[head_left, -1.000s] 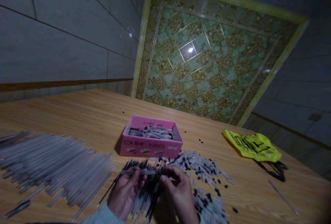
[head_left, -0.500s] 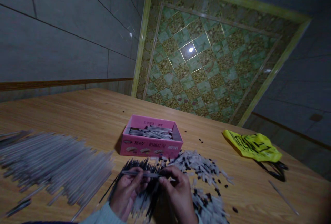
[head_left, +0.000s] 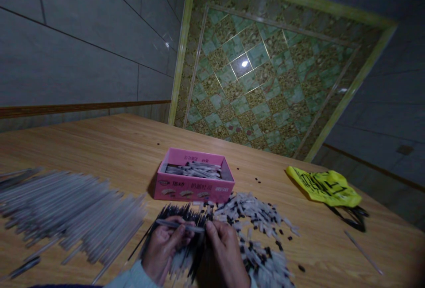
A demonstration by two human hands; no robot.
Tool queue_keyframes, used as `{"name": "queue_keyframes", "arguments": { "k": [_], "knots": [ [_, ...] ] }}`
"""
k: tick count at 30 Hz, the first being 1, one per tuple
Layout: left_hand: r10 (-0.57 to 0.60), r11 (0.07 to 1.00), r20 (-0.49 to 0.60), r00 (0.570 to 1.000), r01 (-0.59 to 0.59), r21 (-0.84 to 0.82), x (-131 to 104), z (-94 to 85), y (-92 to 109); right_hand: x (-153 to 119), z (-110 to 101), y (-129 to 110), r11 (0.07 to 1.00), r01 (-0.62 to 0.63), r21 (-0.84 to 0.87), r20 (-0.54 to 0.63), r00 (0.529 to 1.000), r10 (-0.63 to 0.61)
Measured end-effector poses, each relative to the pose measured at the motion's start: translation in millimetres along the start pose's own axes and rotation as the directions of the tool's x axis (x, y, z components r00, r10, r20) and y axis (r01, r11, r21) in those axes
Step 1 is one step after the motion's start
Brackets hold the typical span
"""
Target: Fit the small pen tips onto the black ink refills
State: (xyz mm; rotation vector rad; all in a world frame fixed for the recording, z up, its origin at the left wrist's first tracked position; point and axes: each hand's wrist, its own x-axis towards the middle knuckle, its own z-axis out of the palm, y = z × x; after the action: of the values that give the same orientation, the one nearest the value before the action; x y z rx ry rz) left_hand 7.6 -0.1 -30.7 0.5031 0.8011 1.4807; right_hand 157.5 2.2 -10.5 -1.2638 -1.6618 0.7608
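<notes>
My left hand (head_left: 164,246) is closed on a slim translucent pen (head_left: 179,225), held nearly level with its right end a little lower. My right hand (head_left: 226,246) is pinched at that right end; whatever sits between its thumb and finger is too small to make out. Under both hands lies a pile of thin dark pen refills (head_left: 179,212), partly hidden by them. Right of my right hand are small clear pen caps (head_left: 254,210) mixed with tiny black plugs (head_left: 279,245). A pink box (head_left: 194,190) just beyond the hands holds several assembled pens (head_left: 195,170).
Many clear pen barrels (head_left: 66,208) lie heaped on the left of the wooden table (head_left: 109,146). A dark pen (head_left: 25,266) is near the front left. On the right are a yellow bag (head_left: 327,186) with black straps (head_left: 352,219) and a single thin stick (head_left: 363,252).
My right hand has shifted slightly down and its fingers have drawn in at the pen's end. The pen's right end has dipped a little. My left hand keeps its grip.
</notes>
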Motion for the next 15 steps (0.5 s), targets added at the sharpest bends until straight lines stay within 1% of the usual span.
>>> {"name": "queue_keyframes", "arguments": {
  "k": [3,5,8,11,13,15],
  "knots": [
    [-0.011,1.000,0.005,1.000,0.012,-0.017,4,-4.0,-1,1,-2,-5,0.996,0.038,0.086,-0.015,0.999,-0.037],
    [-0.001,0.999,-0.004,1.000,0.001,-0.037,6,-6.2,-3,0,-3,-8,0.992,0.078,0.098,-0.008,0.997,-0.077],
    [0.000,0.999,-0.001,1.000,0.000,-0.042,7,-7.2,-4,0,-3,-5,0.996,0.088,0.032,-0.012,0.996,-0.087],
    [-0.008,1.000,0.007,1.000,0.009,-0.023,7,-6.7,-4,-1,-1,2,0.998,0.047,-0.047,-0.004,0.999,-0.047],
    [-0.011,1.000,0.005,1.000,0.011,-0.025,6,-6.6,-4,-1,-1,3,0.997,0.023,-0.069,0.014,1.000,-0.022],
    [-0.007,0.999,0.001,1.000,0.007,-0.038,6,-6.9,-4,-1,-1,2,0.997,0.048,-0.060,0.000,0.999,-0.048]
  ]
}}
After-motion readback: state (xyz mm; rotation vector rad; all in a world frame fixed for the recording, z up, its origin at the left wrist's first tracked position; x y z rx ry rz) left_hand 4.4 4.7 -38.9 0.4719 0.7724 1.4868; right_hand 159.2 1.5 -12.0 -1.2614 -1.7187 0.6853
